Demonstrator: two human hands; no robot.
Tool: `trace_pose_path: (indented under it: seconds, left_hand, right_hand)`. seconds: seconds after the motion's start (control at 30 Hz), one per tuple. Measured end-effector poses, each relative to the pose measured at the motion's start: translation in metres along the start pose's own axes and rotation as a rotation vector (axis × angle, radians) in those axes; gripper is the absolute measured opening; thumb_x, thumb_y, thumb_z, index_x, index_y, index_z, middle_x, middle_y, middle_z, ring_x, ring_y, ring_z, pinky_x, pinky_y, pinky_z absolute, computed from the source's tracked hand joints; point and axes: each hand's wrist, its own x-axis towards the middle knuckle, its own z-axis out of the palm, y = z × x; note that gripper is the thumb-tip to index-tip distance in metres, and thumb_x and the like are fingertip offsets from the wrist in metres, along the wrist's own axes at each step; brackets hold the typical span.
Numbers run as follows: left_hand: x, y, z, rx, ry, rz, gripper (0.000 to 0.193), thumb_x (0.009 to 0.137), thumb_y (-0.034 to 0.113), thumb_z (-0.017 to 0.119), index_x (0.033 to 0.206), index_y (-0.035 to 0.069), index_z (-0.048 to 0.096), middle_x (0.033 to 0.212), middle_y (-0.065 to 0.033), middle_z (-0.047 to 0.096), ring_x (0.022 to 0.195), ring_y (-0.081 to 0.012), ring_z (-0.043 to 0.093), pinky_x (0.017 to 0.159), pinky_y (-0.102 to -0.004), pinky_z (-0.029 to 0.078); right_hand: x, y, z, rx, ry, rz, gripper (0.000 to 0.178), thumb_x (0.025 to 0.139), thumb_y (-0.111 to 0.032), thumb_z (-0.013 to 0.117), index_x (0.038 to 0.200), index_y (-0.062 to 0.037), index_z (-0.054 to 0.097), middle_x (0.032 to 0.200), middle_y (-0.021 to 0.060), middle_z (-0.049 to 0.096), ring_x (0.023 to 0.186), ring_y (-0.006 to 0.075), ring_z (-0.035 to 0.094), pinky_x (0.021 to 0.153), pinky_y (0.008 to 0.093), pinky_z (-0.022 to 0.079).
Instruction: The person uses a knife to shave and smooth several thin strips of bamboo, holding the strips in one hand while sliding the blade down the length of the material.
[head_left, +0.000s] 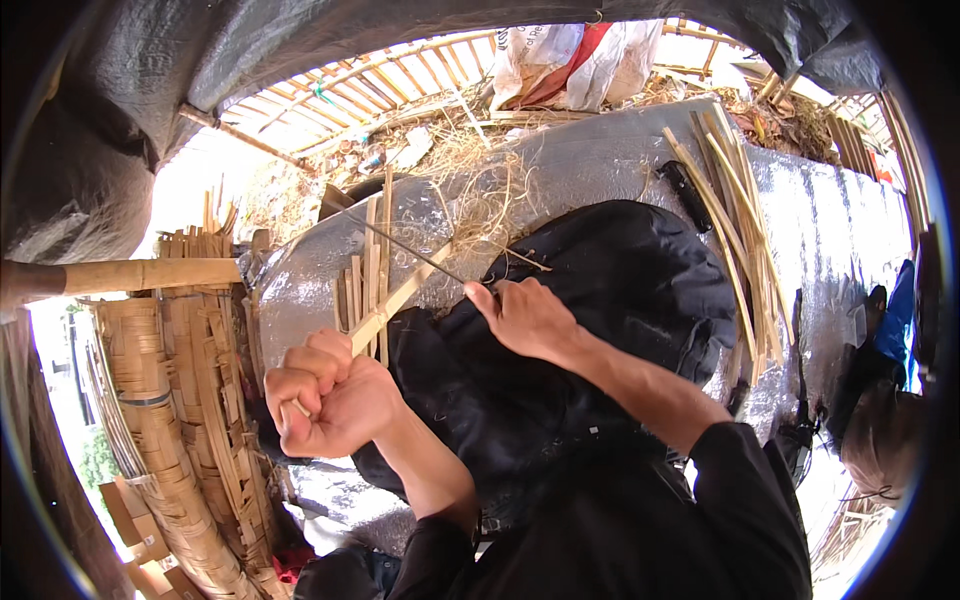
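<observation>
My left hand (335, 395) is closed in a fist around a pale bamboo strip (400, 297), which slants up and away to the right. My right hand (530, 318) grips a long, thin dark knife (410, 248), seen nearly edge-on, with its handle hidden in my fingers. The knife crosses the strip near its far end; whether they touch, I cannot tell. Curly bamboo shavings (490, 200) lie just beyond that end. Black cloth (610, 290) covers my lap beneath both hands. Several cut strips (372, 260) stand out past my left fist.
A bundle of long bamboo strips (740, 220) lies at the right on a silvery sheet (590, 150), beside a black cylindrical object (685, 197). Woven bamboo rolls (150, 400) stand at the left, near a bamboo pole (150, 273). A white sack (545, 60) sits at the back.
</observation>
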Motion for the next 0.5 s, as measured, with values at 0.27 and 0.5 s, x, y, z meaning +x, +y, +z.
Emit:
trace_pose_path:
  seconds: [0.27, 0.5]
  left_hand:
    - [0.016, -0.028, 0.035, 0.352, 0.126, 0.314, 0.018, 0.091, 0.025, 0.052, 0.088, 0.007, 0.053, 0.091, -0.0087, 0.053, 0.086, -0.0217, 0.05, 0.074, -0.0353, 0.041]
    - [0.008, -0.039, 0.034, 0.339, 0.215, 0.356, 0.016, 0.09, 0.016, 0.058, 0.104, 0.01, 0.053, 0.106, -0.0033, 0.057, 0.099, -0.0144, 0.054, 0.085, -0.0307, 0.041]
  right_hand:
    - [-0.013, -0.091, -0.044, 0.382, 0.099, -0.291, 0.06, 0.102, -0.048, 0.054, 0.074, 0.0052, 0.061, 0.054, 0.027, 0.056, 0.054, 0.0487, 0.06, 0.053, 0.0516, 0.051]
    - [-0.025, -0.046, -0.029, 0.082, 0.15, -0.256, 0.052, 0.1, -0.043, 0.059, 0.074, 0.0019, 0.06, 0.054, 0.0238, 0.057, 0.054, 0.0455, 0.061, 0.049, 0.0497, 0.049]
